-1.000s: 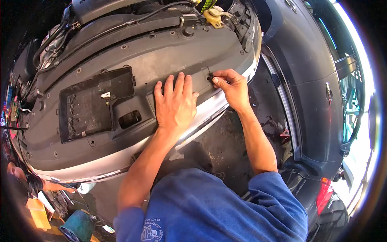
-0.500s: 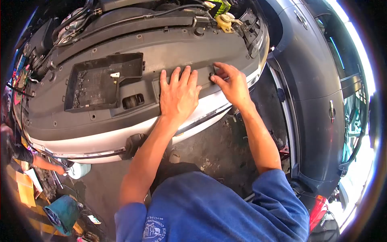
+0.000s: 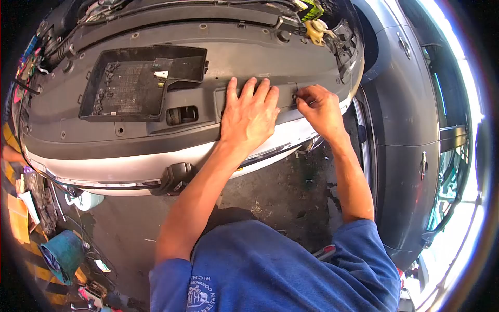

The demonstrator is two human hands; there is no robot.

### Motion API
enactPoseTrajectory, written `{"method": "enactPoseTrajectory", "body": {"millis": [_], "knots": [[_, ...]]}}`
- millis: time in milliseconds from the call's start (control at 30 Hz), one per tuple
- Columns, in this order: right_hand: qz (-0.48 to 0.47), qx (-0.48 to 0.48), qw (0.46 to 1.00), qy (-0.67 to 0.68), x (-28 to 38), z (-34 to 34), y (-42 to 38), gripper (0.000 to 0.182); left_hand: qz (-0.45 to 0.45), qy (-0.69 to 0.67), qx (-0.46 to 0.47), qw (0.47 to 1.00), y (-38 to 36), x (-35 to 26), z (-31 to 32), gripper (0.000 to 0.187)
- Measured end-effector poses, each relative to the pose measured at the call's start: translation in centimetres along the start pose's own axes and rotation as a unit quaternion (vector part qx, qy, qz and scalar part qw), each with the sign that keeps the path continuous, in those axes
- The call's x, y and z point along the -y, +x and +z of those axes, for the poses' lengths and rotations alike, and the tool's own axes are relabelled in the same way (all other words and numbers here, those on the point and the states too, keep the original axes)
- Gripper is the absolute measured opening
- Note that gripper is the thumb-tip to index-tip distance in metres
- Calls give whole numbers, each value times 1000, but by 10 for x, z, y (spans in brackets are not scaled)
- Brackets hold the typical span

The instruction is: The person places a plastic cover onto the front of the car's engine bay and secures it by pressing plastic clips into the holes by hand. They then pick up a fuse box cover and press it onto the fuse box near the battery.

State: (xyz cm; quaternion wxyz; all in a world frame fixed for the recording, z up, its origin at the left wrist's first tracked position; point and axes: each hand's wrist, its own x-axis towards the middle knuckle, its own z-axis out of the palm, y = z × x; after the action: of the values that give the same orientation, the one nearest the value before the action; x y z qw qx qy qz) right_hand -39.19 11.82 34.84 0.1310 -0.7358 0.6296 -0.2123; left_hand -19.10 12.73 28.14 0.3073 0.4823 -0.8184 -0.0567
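Observation:
A black plastic cover [image 3: 244, 54] spans the front of a car, above its white bumper [image 3: 99, 164]. My left hand [image 3: 249, 112] lies flat on the cover near its front edge, fingers stretched out. To its right, my right hand [image 3: 321, 110] has thumb and fingertips pinched around a small black clip [image 3: 295, 96] at the cover's surface. The fingers partly hide the clip, so how it sits in the cover cannot be made out. Left of my hands, a black open plastic tray [image 3: 130, 112] rests on the cover, with a small white piece [image 3: 161, 74] inside.
A dark grey car [image 3: 400, 114] stands close on the right. At the upper right of the engine bay sits a yellowish reservoir [image 3: 315, 32]. On the floor at left are a teal bucket [image 3: 65, 255] and a white container [image 3: 86, 200]. Another person's arm [image 3: 11, 154] shows at the left edge.
The view has shifted, so the car sits higher and farther right. My right fingers have curled in closer around the clip. My left hand stays flat on the cover.

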Motion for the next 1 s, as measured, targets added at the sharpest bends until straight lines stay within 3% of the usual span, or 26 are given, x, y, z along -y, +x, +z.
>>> {"method": "enactPoseTrajectory", "body": {"millis": [533,633,733,833,1000], "knots": [[-125,68,975,-169,-4,-5,16,13,-4,-6,-13,1000,0,1,1,45],[-109,63,984,-124,-3,-4,17,13,-2,-7,-12,1000,0,1,1,45],[15,100,993,-67,-1,-10,18,13,-6,-10,-8,1000,0,1,0,45],[16,100,994,-35,-6,-9,20,13,-3,-15,-20,1000,-1,2,3,44],[-110,107,985,-82,-6,-15,25,10,1,-13,-38,999,-1,2,6,44]]}}
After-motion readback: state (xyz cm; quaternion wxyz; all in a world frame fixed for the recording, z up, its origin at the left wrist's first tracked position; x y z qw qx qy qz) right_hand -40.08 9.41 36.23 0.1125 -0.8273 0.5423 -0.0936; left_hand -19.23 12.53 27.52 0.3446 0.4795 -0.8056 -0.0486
